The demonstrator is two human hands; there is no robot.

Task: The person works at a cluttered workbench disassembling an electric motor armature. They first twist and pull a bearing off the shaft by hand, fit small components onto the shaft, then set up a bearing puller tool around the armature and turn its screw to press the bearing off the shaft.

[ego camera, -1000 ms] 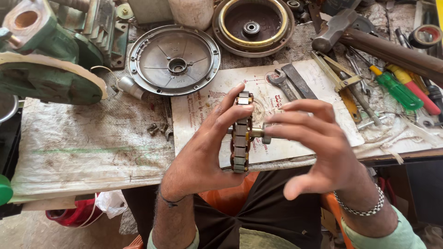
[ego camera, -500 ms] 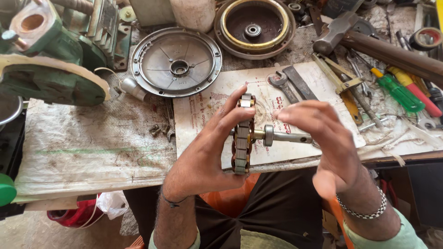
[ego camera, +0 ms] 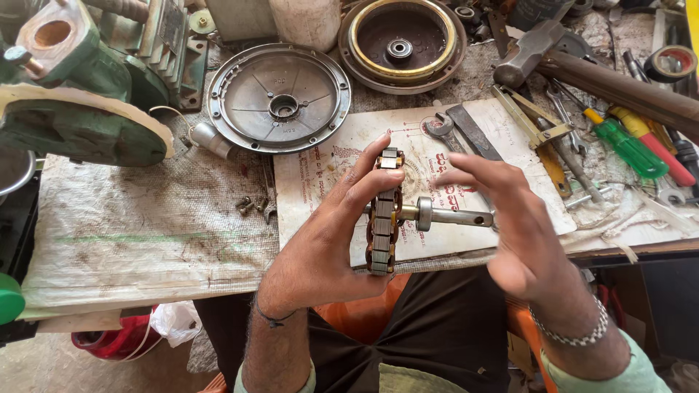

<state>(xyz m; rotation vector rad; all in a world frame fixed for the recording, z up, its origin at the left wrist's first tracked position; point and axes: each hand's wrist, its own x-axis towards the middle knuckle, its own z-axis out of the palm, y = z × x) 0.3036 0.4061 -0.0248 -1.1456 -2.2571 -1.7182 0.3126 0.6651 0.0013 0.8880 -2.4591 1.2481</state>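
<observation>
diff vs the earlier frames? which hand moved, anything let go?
The right hand let go of the rotor's shaft and slid off to the right, fingers open, baring it. The left hand still grips the rotor on edge. The round cover, hammer and screwdrivers lie as before.

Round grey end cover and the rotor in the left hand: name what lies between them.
In the head view, only printed paper lies between the end cover and the rotor; small bolts sit off to its left.
</observation>
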